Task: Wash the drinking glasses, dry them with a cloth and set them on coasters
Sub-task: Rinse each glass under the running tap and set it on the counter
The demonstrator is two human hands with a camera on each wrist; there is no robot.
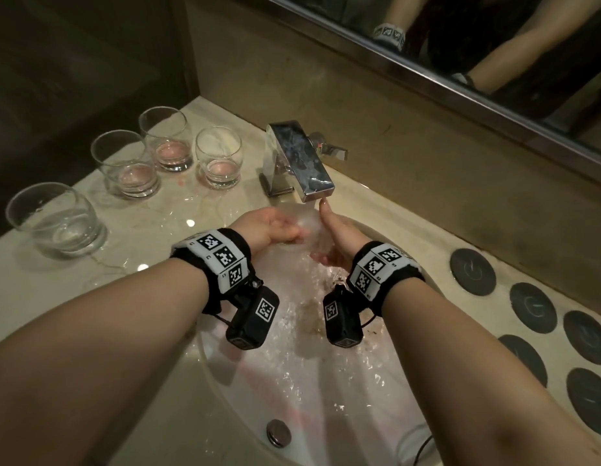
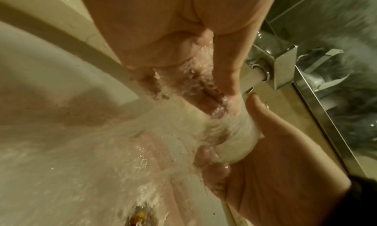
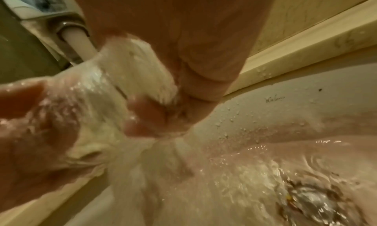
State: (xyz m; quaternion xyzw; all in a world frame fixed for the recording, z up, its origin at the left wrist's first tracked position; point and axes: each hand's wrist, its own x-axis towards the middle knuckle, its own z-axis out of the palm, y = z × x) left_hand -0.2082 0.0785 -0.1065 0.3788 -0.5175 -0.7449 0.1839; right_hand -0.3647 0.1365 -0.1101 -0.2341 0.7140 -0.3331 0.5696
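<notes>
A clear drinking glass (image 1: 307, 227) sits under the running water from the tap (image 1: 297, 159), above the sink basin (image 1: 292, 381). My left hand (image 1: 285, 230) grips it from the left, and my right hand (image 1: 327, 245) cups it from the right with one finger pointing up at the spout. Foaming water hides most of the glass (image 2: 230, 132) in the left wrist view. On the counter at the left stand three glasses with pink dregs (image 1: 122, 166) (image 1: 168, 139) (image 1: 220, 158) and one glass of clear water (image 1: 57, 220). Several dark round coasters (image 1: 473, 271) lie on the right.
Water splashes across the basin toward the drain (image 3: 314, 202). A round metal fitting (image 1: 278, 432) sits on the near rim. The counter (image 1: 164, 243) around the glasses is wet. A mirror (image 1: 494, 45) runs along the back wall.
</notes>
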